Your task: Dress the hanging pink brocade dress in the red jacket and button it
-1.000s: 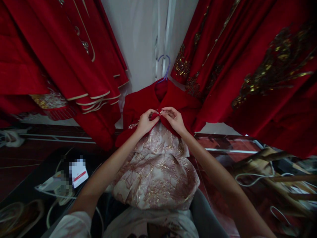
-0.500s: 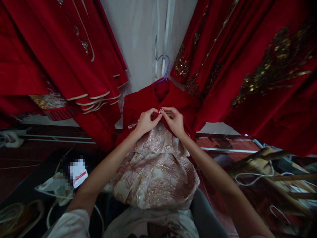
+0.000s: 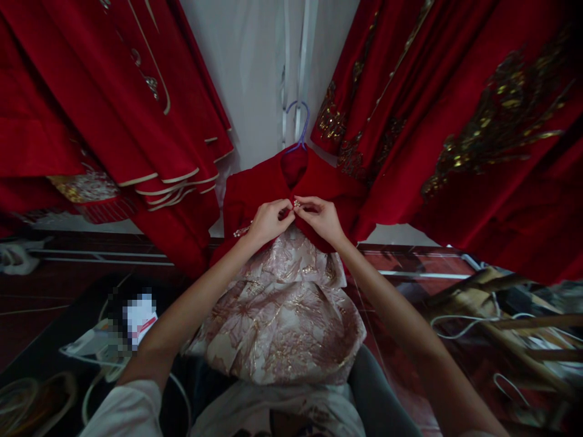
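Note:
A small red velvet jacket point(image 3: 255, 191) hangs on a purple hanger point(image 3: 296, 124) against a white wall, over a pale pink and gold brocade skirt point(image 3: 282, 315). My left hand point(image 3: 266, 221) pinches the jacket's left front edge just below the collar. My right hand point(image 3: 321, 218) pinches the right front edge opposite. Between the fingertips of both hands sits a small shiny clasp point(image 3: 296, 203). Both hands are closed on the cloth around it.
Large red gowns with gold trim point(image 3: 136, 109) hang on the left, and red gowns with gold embroidery point(image 3: 478, 133) on the right. Below left lie cables and a white device point(image 3: 91, 343). White hangers and wooden pieces point(image 3: 501, 309) lie on the red floor at right.
Both hands have stayed at the clasp, with only slight shifts of the fingers. The view has drifted a little.

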The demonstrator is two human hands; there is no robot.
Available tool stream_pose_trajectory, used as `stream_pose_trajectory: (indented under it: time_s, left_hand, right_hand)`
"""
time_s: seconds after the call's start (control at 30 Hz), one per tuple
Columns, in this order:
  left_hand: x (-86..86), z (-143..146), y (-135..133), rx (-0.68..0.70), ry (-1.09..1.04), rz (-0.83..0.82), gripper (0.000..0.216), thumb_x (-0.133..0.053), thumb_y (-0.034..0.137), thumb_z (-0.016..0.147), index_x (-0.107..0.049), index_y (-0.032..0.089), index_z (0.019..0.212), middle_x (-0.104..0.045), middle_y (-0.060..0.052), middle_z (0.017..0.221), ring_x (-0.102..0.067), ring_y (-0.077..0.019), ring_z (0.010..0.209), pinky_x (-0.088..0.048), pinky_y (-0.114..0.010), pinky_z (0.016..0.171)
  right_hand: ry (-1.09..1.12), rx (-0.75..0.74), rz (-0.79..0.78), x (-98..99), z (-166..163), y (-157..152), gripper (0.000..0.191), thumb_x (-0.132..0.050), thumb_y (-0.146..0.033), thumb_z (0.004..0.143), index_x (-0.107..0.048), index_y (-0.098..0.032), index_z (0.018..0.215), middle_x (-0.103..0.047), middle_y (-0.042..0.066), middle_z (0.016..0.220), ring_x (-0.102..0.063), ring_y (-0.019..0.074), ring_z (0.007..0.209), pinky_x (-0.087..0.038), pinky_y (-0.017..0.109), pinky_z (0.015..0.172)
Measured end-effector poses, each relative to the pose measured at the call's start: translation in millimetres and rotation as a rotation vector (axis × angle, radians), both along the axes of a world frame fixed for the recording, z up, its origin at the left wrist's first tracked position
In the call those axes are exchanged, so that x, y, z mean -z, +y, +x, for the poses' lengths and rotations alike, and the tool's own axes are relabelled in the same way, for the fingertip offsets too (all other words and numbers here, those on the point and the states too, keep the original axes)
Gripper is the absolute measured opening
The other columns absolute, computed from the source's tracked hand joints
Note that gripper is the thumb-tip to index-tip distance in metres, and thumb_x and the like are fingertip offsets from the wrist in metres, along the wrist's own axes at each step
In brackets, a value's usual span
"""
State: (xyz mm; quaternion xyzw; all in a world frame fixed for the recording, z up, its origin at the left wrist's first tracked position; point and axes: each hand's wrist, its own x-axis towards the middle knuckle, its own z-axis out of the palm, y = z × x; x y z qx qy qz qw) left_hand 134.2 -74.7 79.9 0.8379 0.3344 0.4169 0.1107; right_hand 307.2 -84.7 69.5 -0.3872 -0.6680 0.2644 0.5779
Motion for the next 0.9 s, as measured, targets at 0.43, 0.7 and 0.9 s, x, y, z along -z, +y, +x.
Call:
stream_pose_trajectory:
  time_s: [0.43,0.7,0.9]
  left_hand:
    - [22.1,-26,-32,-0.201,0.219,-0.027,0.039,-0.049,0.013,0.080,-0.049,0.020,0.118,-0.054,-0.008,0.113,-0.060,-0.0193,0.088,-0.050,-0.034,0.080]
    - [62.7,-91,-52,-0.379,0.527,-0.050,0.024,-0.052,0.027,0.082,-0.052,0.019,0.105,-0.056,-0.011,0.107,-0.057,-0.0277,0.103,-0.047,-0.040,0.090]
    - [49.0,-118,-50,-0.499,0.377,-0.295,0.027,-0.033,0.035,0.095,-0.049,0.022,0.111,-0.064,-0.004,0.085,-0.065,-0.0231,0.076,-0.048,-0.033,0.072]
  right_hand:
    - [-0.646,0.149,0.071,23.0,30,-66,0.090,-0.057,-0.011,0.072,-0.021,-0.027,0.152,-0.046,0.011,0.140,-0.045,0.0287,0.128,-0.041,0.050,0.107]
    - [-0.598,0.443,-0.055,53.4,83,-94,0.049,-0.047,-0.010,0.074,-0.052,-0.019,0.121,-0.062,0.011,0.110,-0.061,0.0267,0.102,-0.050,0.041,0.088]
    - [-0.352,0.486,-0.156,27.5,95,-98,0.024,-0.047,-0.035,0.087,-0.059,-0.019,0.100,-0.070,0.007,0.090,-0.065,0.0218,0.082,-0.051,0.033,0.074]
